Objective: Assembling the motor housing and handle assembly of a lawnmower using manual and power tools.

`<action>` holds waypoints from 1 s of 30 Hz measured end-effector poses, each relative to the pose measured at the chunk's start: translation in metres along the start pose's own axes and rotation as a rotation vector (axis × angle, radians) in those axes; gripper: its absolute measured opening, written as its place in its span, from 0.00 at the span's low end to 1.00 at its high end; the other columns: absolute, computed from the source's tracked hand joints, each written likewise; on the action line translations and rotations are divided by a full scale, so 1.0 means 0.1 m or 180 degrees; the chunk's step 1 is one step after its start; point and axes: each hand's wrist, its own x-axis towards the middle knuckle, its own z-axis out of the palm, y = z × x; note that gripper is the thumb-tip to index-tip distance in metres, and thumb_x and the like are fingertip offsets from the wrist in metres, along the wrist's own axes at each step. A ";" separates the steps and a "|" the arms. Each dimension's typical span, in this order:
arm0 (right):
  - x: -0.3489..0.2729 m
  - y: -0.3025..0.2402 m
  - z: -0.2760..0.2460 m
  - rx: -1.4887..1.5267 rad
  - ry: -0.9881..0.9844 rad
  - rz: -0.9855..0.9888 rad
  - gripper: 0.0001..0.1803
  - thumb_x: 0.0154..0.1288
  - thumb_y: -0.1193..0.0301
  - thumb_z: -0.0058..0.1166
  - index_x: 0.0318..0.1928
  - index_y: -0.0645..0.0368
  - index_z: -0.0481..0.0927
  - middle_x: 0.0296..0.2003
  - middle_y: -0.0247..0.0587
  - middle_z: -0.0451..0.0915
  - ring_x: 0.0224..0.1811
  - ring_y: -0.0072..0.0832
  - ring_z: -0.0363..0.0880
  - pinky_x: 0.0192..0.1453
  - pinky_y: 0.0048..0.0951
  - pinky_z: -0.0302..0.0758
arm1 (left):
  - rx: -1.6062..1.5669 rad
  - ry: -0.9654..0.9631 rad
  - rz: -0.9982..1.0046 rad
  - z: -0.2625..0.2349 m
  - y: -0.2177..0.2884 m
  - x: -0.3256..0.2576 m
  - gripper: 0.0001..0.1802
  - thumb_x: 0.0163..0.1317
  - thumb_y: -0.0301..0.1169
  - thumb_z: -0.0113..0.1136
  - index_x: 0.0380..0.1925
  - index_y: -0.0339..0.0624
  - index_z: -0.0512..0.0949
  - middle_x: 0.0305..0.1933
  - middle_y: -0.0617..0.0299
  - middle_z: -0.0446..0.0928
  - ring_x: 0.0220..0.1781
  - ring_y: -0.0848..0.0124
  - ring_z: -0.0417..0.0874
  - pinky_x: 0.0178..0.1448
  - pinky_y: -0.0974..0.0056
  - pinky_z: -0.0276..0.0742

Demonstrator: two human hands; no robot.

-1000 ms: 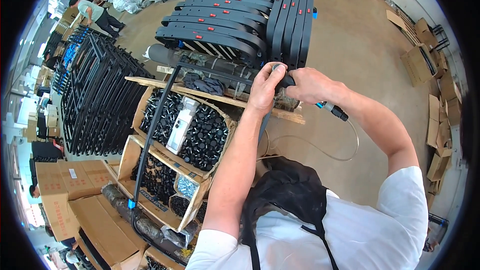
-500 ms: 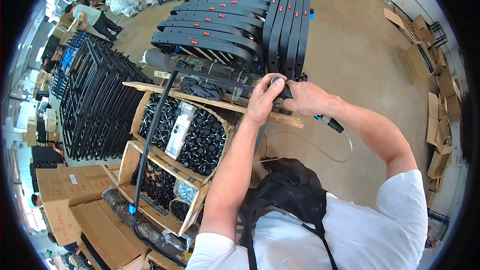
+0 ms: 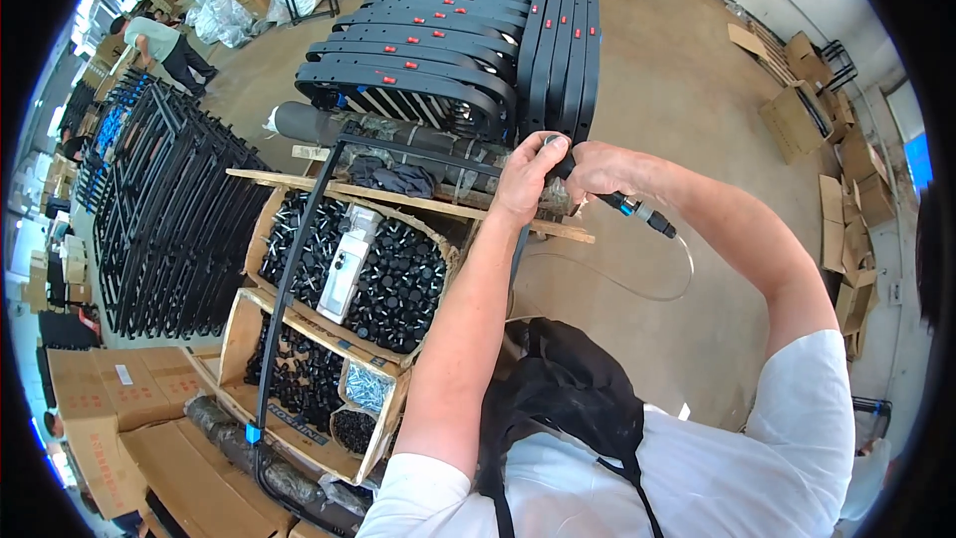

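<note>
My left hand (image 3: 528, 181) is closed at the far corner of a black tubular metal frame (image 3: 311, 231). Between its thumb and fingers shows a dark round part (image 3: 558, 143), mostly covered. Against it, my right hand (image 3: 603, 170) wraps round a black air-powered driver (image 3: 643, 214) with a blue ring; its front end is hidden by my fingers. A thin clear hose (image 3: 689, 269) loops from the driver's rear end. The frame lies slanted across wooden-edged boxes of black round-headed bolts (image 3: 403, 284).
A clear plastic case (image 3: 349, 264) lies on the bolts. Nearer are small silver screws (image 3: 367, 387) in a compartment. Curved black panels (image 3: 418, 50) are stacked ahead, black frames (image 3: 164, 209) at left, cartons (image 3: 189, 458) at lower left. Another person (image 3: 164, 50) stands far left.
The view has shifted slightly. Both hands remain together at the frame corner. My right hand has turned a little, and more of the driver's rear shows below it.
</note>
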 end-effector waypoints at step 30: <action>2.36 -3.77 0.59 -0.1322 -0.0245 -0.1434 0.16 0.61 0.60 0.59 0.35 0.61 0.86 0.27 0.37 0.88 0.27 0.31 0.90 0.39 0.33 0.85 | 0.0634 0.2023 0.1176 -3.20 2.35 0.47 0.17 0.77 0.40 0.54 0.47 0.38 0.84 0.46 0.61 0.80 0.50 0.69 0.80 0.54 0.62 0.77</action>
